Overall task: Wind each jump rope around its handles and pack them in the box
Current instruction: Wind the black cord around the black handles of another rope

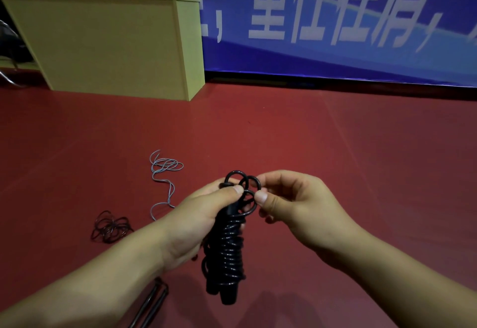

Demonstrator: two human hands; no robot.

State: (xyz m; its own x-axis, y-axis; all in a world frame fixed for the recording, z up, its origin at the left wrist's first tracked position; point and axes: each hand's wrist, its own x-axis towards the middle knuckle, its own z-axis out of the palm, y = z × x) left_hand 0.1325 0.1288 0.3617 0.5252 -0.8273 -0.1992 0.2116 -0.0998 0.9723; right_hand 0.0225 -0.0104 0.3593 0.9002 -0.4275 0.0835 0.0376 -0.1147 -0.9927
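Two hands meet over a black jump rope (227, 247), held above the red floor (335, 152). The left hand's thumb (233, 190) presses down on the rope's top loops, and its fingers are curled round the bundle from behind, gripping the handles near their upper end. The right hand's thumb (263, 197) and forefinger pinch a small loop of the cord just beside the left thumb. The left hand (198, 214) sits left of the rope, the right hand (299, 206) right of it, both forearms running down to the lower edge.

The rope itself is wound in tight coils round its two black handles, whose lower ends point down toward the viewer; a few loose loops stand above the coils.

Left of the rope and farther off, a pale grey-blue cord (165, 172) lies in a loose tangle on the floor. Lower left of the rope lies a dark reddish cord (111, 227) in a small heap. Beneath the left forearm, two dark handles (152, 302) lie side by side. Far up and left of the rope stands a yellow box (108, 43), against a blue banner (335, 17) with white characters.
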